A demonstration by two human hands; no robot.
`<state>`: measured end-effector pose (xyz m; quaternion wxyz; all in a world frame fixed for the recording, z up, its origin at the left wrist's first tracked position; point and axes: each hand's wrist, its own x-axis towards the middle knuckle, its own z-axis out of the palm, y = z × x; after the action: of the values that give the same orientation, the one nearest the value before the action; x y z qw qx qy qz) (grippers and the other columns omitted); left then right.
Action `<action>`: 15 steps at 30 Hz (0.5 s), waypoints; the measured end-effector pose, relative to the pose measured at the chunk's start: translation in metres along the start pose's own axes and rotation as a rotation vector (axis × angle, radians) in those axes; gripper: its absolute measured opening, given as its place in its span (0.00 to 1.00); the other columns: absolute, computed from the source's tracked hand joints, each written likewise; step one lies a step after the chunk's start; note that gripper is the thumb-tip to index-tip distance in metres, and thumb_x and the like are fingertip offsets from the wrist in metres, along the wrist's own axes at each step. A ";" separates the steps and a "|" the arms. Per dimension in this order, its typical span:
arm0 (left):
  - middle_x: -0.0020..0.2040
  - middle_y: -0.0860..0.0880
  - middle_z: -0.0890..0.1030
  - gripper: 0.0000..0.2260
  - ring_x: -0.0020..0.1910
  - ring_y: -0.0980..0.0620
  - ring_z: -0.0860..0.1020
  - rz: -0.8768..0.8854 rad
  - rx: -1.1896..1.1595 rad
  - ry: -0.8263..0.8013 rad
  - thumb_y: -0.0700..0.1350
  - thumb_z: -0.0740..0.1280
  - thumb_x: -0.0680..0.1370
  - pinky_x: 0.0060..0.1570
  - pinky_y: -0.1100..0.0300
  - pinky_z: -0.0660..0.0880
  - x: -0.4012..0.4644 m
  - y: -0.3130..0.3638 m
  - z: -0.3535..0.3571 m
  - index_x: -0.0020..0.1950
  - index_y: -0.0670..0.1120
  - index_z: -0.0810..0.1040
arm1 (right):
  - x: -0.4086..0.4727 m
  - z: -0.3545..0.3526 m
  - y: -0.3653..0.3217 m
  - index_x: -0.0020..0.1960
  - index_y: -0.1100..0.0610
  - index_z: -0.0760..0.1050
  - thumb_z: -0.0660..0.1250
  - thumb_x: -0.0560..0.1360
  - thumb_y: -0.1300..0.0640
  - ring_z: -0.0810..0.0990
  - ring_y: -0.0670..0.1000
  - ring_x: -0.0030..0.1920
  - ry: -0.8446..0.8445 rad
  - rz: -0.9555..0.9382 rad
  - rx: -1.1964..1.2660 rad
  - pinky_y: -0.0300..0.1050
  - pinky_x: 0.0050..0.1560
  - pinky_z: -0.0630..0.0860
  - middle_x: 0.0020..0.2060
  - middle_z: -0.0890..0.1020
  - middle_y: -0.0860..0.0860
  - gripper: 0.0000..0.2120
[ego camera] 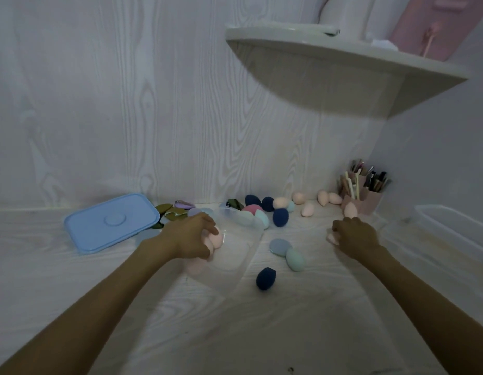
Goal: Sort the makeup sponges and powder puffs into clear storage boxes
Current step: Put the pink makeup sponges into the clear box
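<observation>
Head view: left hand (190,235) grips peach sponges (216,239) over clear box (236,255); right hand (355,236) grips 1 pink sponge (332,238).

The near half of the surface (302,334) lies bare between the two forearms, with room to pass. A dark blue sponge (265,278) sits alone toward the middle, with a grey-blue sponge (280,247) and a mint sponge (295,259) touching just behind it. The clear storage box (235,247) fills the middle under the left hand (190,238). The blue lid (111,222) blocks the far left edge. Along the back edge, scattered sponges crowd the strip as far as the pink brush holder (363,197) in the far right corner. A corner shelf (343,74) overhangs that corner from well above. Another clear box (451,228) lines the right edge.
</observation>
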<state>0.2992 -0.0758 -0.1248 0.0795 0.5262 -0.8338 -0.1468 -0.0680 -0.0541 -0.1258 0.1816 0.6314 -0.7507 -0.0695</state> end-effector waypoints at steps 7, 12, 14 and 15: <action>0.68 0.53 0.68 0.30 0.65 0.52 0.69 -0.072 -0.009 0.080 0.53 0.74 0.68 0.56 0.59 0.68 -0.002 0.027 0.011 0.68 0.50 0.72 | -0.006 -0.104 -0.103 0.55 0.57 0.77 0.71 0.72 0.52 0.78 0.49 0.44 0.143 -0.097 0.935 0.43 0.45 0.75 0.44 0.79 0.48 0.15; 0.64 0.51 0.70 0.31 0.62 0.52 0.70 -0.088 0.022 0.140 0.57 0.74 0.67 0.54 0.60 0.68 -0.004 0.038 0.016 0.67 0.48 0.73 | 0.006 -0.103 -0.169 0.43 0.59 0.73 0.69 0.72 0.57 0.78 0.52 0.44 -0.172 -0.152 0.676 0.41 0.36 0.75 0.38 0.77 0.52 0.06; 0.63 0.50 0.70 0.31 0.60 0.52 0.70 -0.087 0.024 0.133 0.58 0.74 0.67 0.53 0.61 0.68 -0.005 0.038 0.015 0.67 0.48 0.74 | 0.011 -0.090 -0.186 0.50 0.60 0.73 0.67 0.74 0.58 0.73 0.51 0.44 -0.183 -0.129 0.640 0.41 0.41 0.71 0.42 0.76 0.54 0.07; 0.63 0.50 0.70 0.31 0.60 0.52 0.70 -0.093 0.035 0.129 0.58 0.74 0.67 0.53 0.61 0.68 -0.005 0.039 0.015 0.67 0.48 0.73 | 0.014 -0.083 -0.192 0.56 0.61 0.73 0.67 0.75 0.57 0.71 0.51 0.45 -0.185 -0.113 0.646 0.43 0.46 0.71 0.47 0.78 0.56 0.12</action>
<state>0.2637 -0.0536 -0.1263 0.1170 0.5741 -0.8040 -0.1015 0.1374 -0.0941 -0.1102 -0.1008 0.6878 -0.7111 0.1051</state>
